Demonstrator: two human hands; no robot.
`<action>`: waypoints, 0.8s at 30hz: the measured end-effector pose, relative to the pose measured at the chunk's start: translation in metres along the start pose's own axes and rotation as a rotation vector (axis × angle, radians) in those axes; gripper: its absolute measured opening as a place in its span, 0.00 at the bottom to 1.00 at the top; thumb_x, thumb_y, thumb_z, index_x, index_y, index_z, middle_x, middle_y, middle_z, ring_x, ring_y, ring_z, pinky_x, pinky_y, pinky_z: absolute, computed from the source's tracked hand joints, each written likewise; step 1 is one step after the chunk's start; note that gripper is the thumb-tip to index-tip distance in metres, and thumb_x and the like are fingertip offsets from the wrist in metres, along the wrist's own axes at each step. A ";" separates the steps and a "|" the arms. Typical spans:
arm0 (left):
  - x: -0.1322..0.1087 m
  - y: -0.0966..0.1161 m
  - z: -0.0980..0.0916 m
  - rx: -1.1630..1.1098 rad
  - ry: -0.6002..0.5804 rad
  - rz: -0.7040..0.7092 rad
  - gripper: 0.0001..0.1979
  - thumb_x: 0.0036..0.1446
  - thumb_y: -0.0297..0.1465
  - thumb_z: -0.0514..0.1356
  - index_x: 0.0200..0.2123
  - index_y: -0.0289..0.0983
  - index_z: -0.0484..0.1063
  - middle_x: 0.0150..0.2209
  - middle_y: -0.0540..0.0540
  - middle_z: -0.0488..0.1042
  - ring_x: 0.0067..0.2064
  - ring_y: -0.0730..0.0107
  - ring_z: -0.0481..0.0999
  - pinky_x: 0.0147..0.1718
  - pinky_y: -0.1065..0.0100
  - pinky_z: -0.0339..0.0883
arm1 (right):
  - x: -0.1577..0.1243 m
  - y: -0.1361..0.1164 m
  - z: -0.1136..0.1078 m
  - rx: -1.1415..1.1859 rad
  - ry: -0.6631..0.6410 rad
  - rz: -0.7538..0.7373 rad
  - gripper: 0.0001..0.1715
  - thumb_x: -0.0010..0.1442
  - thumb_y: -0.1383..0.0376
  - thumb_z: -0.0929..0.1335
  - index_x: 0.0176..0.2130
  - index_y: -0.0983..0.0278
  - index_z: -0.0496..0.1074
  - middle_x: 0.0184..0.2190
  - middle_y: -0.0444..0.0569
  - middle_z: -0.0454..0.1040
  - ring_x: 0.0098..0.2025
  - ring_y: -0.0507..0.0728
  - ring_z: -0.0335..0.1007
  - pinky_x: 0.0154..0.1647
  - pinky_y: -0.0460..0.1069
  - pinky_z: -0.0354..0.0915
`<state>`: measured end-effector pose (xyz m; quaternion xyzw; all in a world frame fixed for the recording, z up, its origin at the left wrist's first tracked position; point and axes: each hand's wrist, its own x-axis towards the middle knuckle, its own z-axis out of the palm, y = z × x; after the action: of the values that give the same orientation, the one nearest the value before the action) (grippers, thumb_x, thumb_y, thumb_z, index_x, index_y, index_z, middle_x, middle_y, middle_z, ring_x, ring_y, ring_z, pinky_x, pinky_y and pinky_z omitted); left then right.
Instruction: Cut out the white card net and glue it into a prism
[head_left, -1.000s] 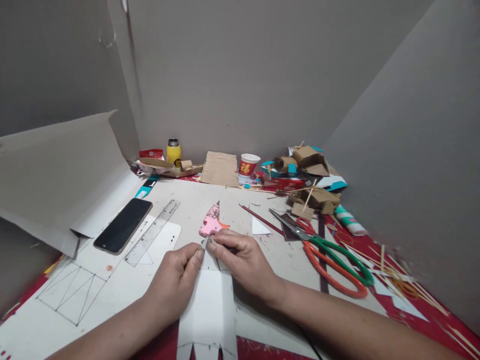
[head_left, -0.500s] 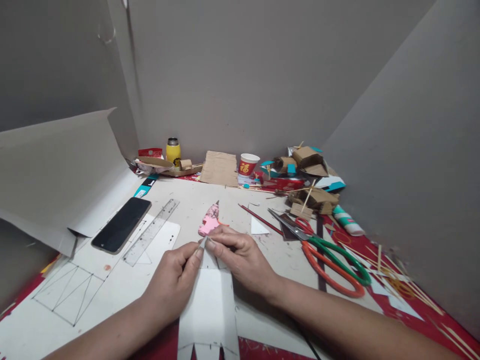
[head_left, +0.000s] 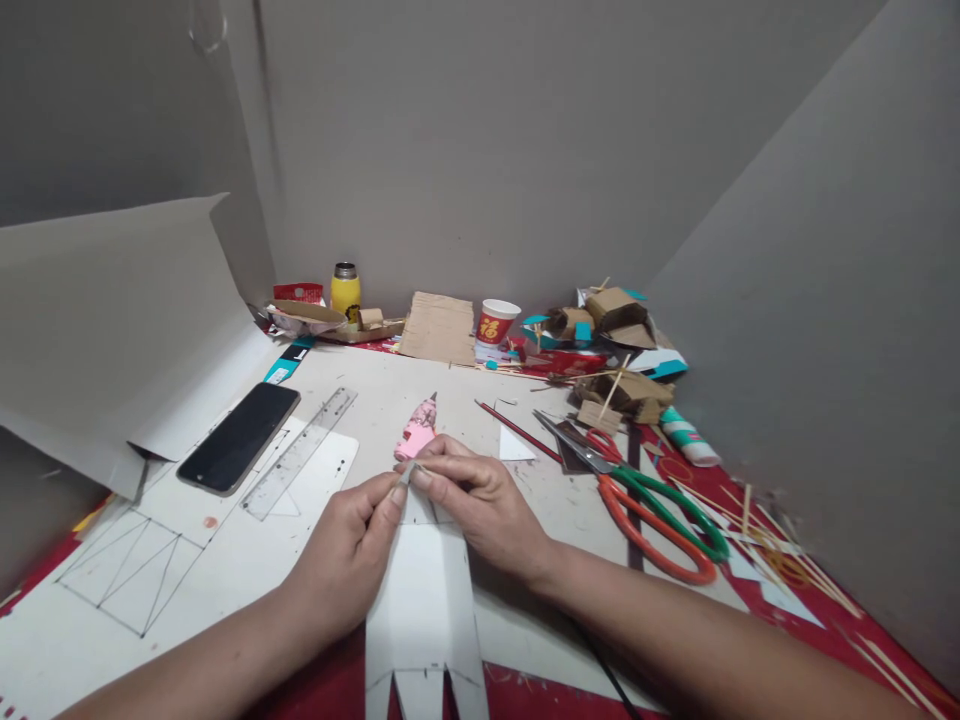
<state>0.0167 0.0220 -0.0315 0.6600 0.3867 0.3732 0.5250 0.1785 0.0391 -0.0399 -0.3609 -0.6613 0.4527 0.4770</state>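
A long white card piece (head_left: 421, 590), folded lengthwise and cut into pointed flaps at its near end, stretches from my fingers toward me. My left hand (head_left: 352, 535) pinches its far tip between thumb and forefinger. From the other side my right hand (head_left: 480, 500) closes thumb and fingers on the same tip, where narrow flaps come together. The fingers hide most of that tip. Just beyond them lies a pink hot glue gun (head_left: 417, 430), its nozzle pointing away from me and its lower part behind my right hand.
To the left lie a phone (head_left: 240, 438), a clear ruler (head_left: 300, 455) and a line drawing. Red-handled and green-handled scissors (head_left: 645, 500) and a red pencil (head_left: 517, 430) are at right. Behind stand a paper cup (head_left: 498, 322), a yellow bottle (head_left: 346, 295) and cardboard scraps (head_left: 619, 315).
Both hands keep their pinch on the card's far tip. The card's near end has shifted slightly right, and the whole view has shifted a little.
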 end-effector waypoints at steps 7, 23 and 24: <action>-0.002 0.005 0.005 -0.038 0.018 0.056 0.17 0.65 0.32 0.48 0.53 0.41 0.69 0.47 0.47 0.74 0.48 0.62 0.70 0.49 0.64 0.62 | 0.000 0.002 0.002 -0.032 0.030 -0.060 0.11 0.61 0.58 0.67 0.37 0.57 0.80 0.35 0.48 0.68 0.40 0.56 0.65 0.45 0.52 0.63; 0.000 -0.009 0.000 -0.292 -0.193 -0.179 0.17 0.62 0.41 0.52 0.45 0.36 0.71 0.31 0.48 0.73 0.29 0.71 0.69 0.29 0.70 0.62 | -0.001 0.003 0.002 0.103 -0.060 0.048 0.09 0.61 0.61 0.67 0.39 0.55 0.79 0.49 0.48 0.74 0.56 0.58 0.63 0.58 0.59 0.57; 0.000 -0.009 0.000 -0.296 -0.199 -0.186 0.17 0.62 0.42 0.52 0.44 0.36 0.71 0.30 0.48 0.72 0.29 0.71 0.68 0.29 0.70 0.61 | -0.001 0.003 0.002 0.107 -0.064 0.045 0.09 0.61 0.61 0.67 0.39 0.55 0.79 0.49 0.48 0.74 0.56 0.58 0.63 0.58 0.59 0.58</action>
<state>0.0158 0.0238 -0.0406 0.5707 0.3329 0.3090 0.6842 0.1767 0.0389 -0.0431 -0.3352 -0.6427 0.5094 0.4638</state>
